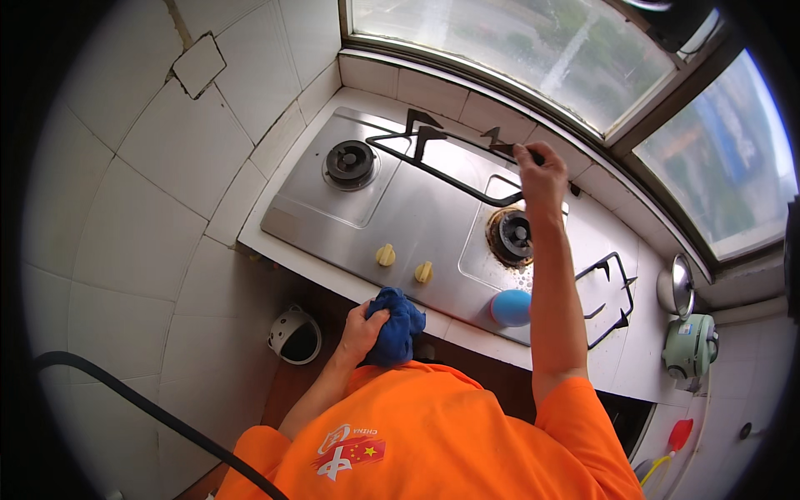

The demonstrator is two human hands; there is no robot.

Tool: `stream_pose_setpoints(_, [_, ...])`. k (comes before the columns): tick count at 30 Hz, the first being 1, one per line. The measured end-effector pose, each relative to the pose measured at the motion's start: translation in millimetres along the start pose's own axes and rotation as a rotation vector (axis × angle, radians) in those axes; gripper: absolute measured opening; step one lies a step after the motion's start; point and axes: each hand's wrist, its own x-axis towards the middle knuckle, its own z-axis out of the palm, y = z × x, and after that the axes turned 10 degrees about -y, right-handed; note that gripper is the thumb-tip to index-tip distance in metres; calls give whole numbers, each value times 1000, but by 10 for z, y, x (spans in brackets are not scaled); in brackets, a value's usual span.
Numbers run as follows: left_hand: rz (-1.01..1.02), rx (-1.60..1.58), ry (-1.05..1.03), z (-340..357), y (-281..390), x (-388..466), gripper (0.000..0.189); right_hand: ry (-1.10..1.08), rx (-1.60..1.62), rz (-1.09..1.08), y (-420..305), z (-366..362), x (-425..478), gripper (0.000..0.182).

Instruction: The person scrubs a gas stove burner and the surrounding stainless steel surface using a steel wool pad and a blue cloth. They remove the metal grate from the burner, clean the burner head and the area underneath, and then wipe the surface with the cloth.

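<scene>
My right hand [542, 172] grips one end of a black metal pan support [437, 174], which is held above the steel gas hob [350, 231]. Below it are the left burner [350, 164] and the right burner [514, 232], the latter ringed with brown grime and partly hidden by my forearm. In my left hand [362, 331] is a bunched blue cloth [395, 328], close to my body at the counter's front edge. Two cream knobs, a left knob [385, 255] and a right knob [424, 272], sit on the hob's front part.
A blue round object [511, 308] stands at the hob's front right edge. Another pan support [625, 294] lies on the white counter, near a metal lid [676, 286] and a green rice cooker [689, 347]. A panda-shaped bin [295, 335] sits below left. Windows [519, 56] line the back.
</scene>
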Motion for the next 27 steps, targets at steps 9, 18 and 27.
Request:
stream_pose_setpoints(9, [-4,-64,95,-661,197,-247,16,37,-81,40,-49,1858,-168,15])
stream_pose_setpoints(18, [37,-115,140,-1136,225,-193,16,28,-101,-8,211,2732,-721,13])
stream_pose_setpoints(27, [-24,-93,186,-1338,353,-224,17,-112,48,95,236,3524,-1011,36])
